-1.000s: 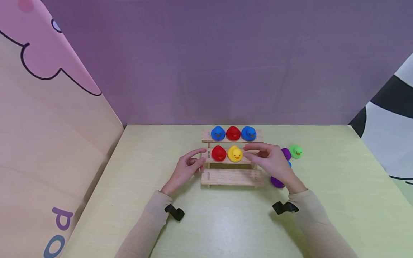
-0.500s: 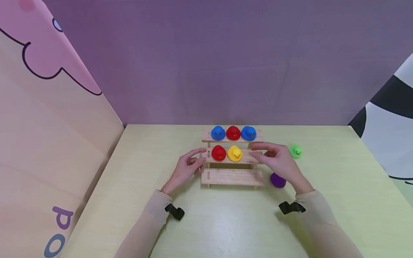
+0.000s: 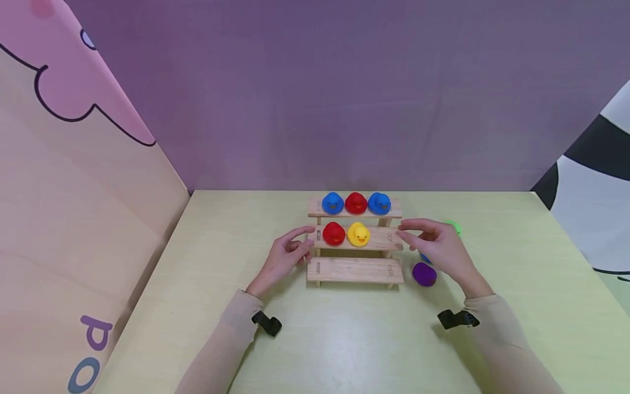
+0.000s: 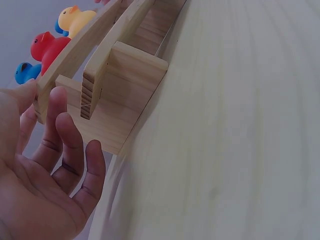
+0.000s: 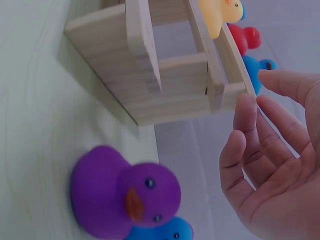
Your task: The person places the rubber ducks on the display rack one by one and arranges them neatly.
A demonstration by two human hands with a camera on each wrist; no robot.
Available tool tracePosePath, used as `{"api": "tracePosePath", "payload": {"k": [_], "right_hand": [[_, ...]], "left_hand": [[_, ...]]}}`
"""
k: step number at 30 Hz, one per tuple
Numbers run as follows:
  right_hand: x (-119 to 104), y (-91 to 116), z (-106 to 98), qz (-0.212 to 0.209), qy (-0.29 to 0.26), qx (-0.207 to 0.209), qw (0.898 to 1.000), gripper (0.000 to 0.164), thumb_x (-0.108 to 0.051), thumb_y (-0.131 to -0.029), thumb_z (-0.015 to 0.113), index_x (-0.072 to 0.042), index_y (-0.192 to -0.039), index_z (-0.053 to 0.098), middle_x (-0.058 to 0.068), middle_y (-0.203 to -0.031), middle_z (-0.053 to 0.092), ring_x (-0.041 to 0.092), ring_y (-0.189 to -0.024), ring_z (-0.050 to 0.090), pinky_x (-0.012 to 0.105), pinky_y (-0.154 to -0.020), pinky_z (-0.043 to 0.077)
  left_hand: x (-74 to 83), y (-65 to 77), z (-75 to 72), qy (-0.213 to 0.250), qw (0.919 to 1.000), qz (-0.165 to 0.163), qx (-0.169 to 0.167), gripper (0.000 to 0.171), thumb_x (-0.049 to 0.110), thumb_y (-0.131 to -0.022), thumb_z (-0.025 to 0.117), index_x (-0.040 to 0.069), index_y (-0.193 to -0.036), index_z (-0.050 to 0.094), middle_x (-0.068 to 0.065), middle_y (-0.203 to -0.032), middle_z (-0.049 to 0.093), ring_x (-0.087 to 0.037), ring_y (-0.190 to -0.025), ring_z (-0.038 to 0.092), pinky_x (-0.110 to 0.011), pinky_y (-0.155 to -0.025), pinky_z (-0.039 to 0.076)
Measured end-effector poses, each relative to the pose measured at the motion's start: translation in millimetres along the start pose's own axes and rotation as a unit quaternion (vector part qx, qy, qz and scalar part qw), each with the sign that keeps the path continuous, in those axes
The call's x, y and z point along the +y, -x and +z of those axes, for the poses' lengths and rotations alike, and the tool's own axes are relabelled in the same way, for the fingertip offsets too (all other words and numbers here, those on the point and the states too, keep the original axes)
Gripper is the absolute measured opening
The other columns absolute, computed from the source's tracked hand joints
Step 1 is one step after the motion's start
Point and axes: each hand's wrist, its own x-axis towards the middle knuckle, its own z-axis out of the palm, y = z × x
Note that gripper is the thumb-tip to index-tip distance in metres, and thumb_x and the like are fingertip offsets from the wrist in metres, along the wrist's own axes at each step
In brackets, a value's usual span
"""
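Note:
A three-tier wooden display stand (image 3: pixel 355 270) sits on the table. On its middle shelf are a red rubber duck (image 3: pixel 334 233) and a yellow rubber duck (image 3: pixel 358 235). My left hand (image 3: pixel 284 257) is at that shelf's left end, thumb and forefinger touching or very near the wood. At the right end is my right hand (image 3: pixel 439 245), fingers loosely bent and nothing held; whether it touches the shelf I cannot tell. Two blue ducks (image 3: pixel 332 203) flank a red duck (image 3: pixel 356 203) on the top shelf. Nothing stands on the lowest shelf.
Right of the stand lies a purple duck (image 3: pixel 425 274). A blue duck (image 3: pixel 425 258) and a green duck (image 3: pixel 454 226) are partly hidden by my right hand. A purple cloth wall (image 3: pixel 364 109) rises behind the table (image 3: pixel 325 339).
My right hand has moved right, from beside the yellow duck to the shelf's right end, uncovering that end and partly hiding the green duck. My left hand has stayed in place.

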Motion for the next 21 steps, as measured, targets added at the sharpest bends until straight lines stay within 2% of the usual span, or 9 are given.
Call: {"api": "tracePosePath", "payload": {"k": [4,9,14,21], "right_hand": [[5,1,-8,0.003,-0.001,0.015,1.0,0.041,-0.042,-0.102,0.073,-0.014,-0.132,0.074,-0.012,-0.108,0.077,0.018,-0.083,0.074,0.028,-0.072,0.056],[11,-1,-20,0.019,-0.012,0.033,0.999,0.045,-0.042,-0.102,0.072,-0.011,-0.135,0.072,-0.027,-0.104,0.073,0.014,-0.084,0.076,0.023,-0.076,0.057],[19,-1,-32,0.042,-0.021,0.051,0.998,0.051,-0.043,-0.103,0.07,-0.008,-0.14,0.068,-0.032,-0.1,0.072,0.008,-0.082,0.074,0.021,-0.076,0.057],[35,-4,-48,0.045,-0.023,0.089,0.995,0.048,-0.04,-0.106,0.066,-0.008,-0.142,0.067,-0.039,-0.101,0.068,0.005,-0.078,0.072,0.019,-0.073,0.054]], "left_hand": [[0.7,0.2,0.4,0.0,1.0,0.0,0.002,0.039,0.025,-0.107,0.067,0.016,-0.145,0.065,-0.015,-0.079,0.07,-0.026,-0.074,0.061,-0.025,-0.064,0.048],[-0.6,-1.0,0.4,0.004,1.0,0.004,0.001,0.039,0.023,-0.107,0.067,0.015,-0.146,0.065,-0.019,-0.081,0.07,-0.027,-0.075,0.061,-0.025,-0.065,0.049],[0.7,0.3,0.3,0.01,0.9999,0.0,0.003,0.039,0.023,-0.107,0.068,0.016,-0.145,0.065,-0.018,-0.081,0.07,-0.029,-0.075,0.061,-0.024,-0.065,0.049],[0.5,0.1,1.0,0.011,0.9999,-0.005,0.005,0.038,0.022,-0.106,0.068,0.017,-0.144,0.066,-0.013,-0.079,0.07,-0.03,-0.075,0.06,-0.024,-0.064,0.047]]}}
